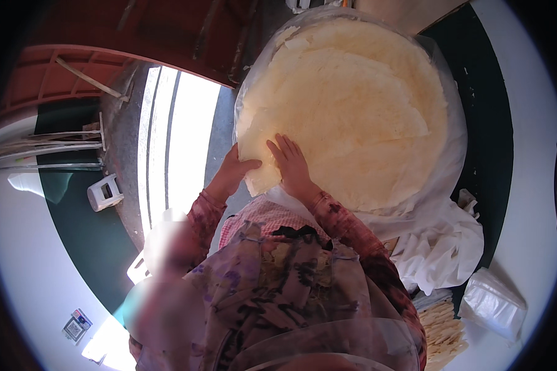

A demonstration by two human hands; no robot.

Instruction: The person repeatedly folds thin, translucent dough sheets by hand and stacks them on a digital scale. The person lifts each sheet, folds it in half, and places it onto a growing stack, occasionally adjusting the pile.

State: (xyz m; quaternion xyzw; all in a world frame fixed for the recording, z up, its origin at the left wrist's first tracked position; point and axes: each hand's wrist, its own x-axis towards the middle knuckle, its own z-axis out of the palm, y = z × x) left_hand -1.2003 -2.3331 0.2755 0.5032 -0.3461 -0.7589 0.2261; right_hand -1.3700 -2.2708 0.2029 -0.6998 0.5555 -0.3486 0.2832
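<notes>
A broad, round stack of thin, pale-yellow flatbread-like sheets (352, 106) lies before me on clear plastic film (455, 134). At its near left edge, my left hand (229, 174) grips the margin of a folded piece of sheet (261, 178). The thumb rests on top and the other fingers are mostly hidden. Just to the right, my right hand (293, 168) lies on the top sheet with its fingers stretched out and its thumb hidden. A torn, lifted scrap shows at the stack's far left rim.
Crumpled white cloth (438, 248) hangs at the stack's near right. Below it are stacked beige pieces (441, 334) and a clear plastic bag (492, 303). Leftward stand a white stool (105, 192) and a red door (144, 37) beside a bright doorway. A blurred shape adjoins my left arm.
</notes>
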